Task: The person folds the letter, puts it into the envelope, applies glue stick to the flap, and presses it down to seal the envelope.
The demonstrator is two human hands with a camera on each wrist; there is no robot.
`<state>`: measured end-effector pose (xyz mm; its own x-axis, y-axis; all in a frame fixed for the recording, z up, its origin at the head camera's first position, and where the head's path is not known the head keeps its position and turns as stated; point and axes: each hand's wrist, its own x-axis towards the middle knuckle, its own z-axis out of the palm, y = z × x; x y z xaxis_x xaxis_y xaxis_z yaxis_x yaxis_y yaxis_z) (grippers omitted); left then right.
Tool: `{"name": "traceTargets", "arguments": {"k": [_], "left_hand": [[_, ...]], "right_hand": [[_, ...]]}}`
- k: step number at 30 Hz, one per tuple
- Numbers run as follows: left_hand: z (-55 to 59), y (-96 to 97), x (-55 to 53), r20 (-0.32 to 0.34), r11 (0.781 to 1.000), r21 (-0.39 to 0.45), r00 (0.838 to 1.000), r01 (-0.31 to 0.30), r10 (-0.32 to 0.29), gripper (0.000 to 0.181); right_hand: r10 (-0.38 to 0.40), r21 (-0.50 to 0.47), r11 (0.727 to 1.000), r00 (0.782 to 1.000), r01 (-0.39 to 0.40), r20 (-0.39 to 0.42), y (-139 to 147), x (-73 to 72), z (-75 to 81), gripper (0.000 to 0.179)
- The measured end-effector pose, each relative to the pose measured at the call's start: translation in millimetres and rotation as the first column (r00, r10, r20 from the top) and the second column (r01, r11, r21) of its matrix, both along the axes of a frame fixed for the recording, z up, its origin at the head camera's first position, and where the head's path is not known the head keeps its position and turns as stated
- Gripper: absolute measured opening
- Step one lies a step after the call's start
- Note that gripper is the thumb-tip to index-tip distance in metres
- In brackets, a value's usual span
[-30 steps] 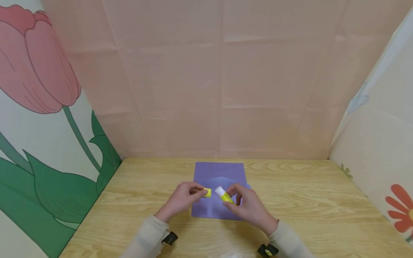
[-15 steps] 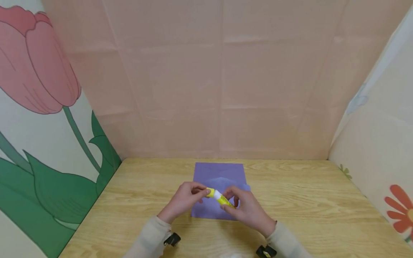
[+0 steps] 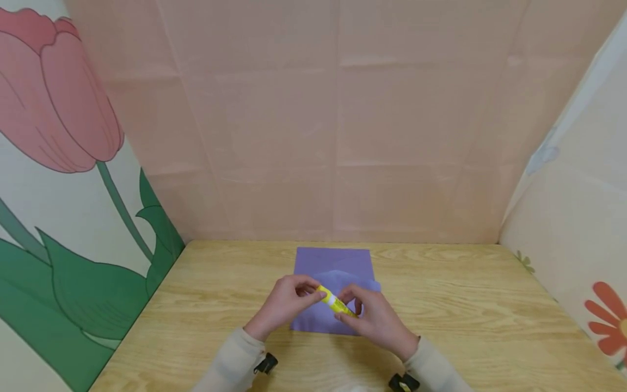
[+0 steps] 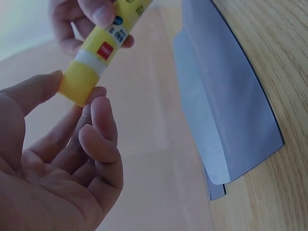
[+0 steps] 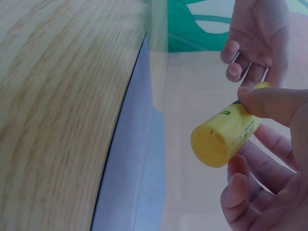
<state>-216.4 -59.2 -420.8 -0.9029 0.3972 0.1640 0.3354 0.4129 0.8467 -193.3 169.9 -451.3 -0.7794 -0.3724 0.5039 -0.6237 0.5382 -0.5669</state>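
Over the middle of the table, my left hand (image 3: 284, 304) pinches the yellow cap (image 4: 78, 83) of a glue stick between thumb and fingertips. The cap sits on the end of the glue stick (image 3: 345, 309), and a white band shows between cap and yellow tube in the left wrist view. My right hand (image 3: 379, 318) grips the tube from the other side, thumb against fingers, with the hollow base (image 5: 209, 146) pointing out in the right wrist view. Below both hands lies a purple sheet (image 3: 333, 258), with a paler, bluish-purple paper (image 3: 338, 278) on it.
The wooden table (image 3: 450, 294) reaches to a creased pinkish backdrop (image 3: 338, 136). Side panels carry a printed tulip (image 3: 73, 98) on the left and a red flower (image 3: 607, 318) on the right. Each wrist bears a black camera mount (image 3: 266, 363).
One second ago cap and glue stick were apart, with the white end bare. My left hand has moved right, and the cap now covers most of that white end.
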Motion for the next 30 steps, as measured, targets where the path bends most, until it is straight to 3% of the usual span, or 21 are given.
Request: {"name": "traceTargets", "arguments": {"k": [13,30], "left_hand": [[1.0,4.4,2.0,-0.041,1.0,-0.012,0.999,-0.025,0.024,0.022],[-8.0,11.5,0.2,-0.16,0.999,-0.026,0.986,-0.044,0.039,0.021]], "right_hand": [[0.006,-0.035,0.999,0.997,-0.003,0.07,-8,-2.0,4.0,0.027],[-0.07,-0.047,0.996,0.989,0.077,0.129,-12,-12.5,-10.5,0.03]]}}
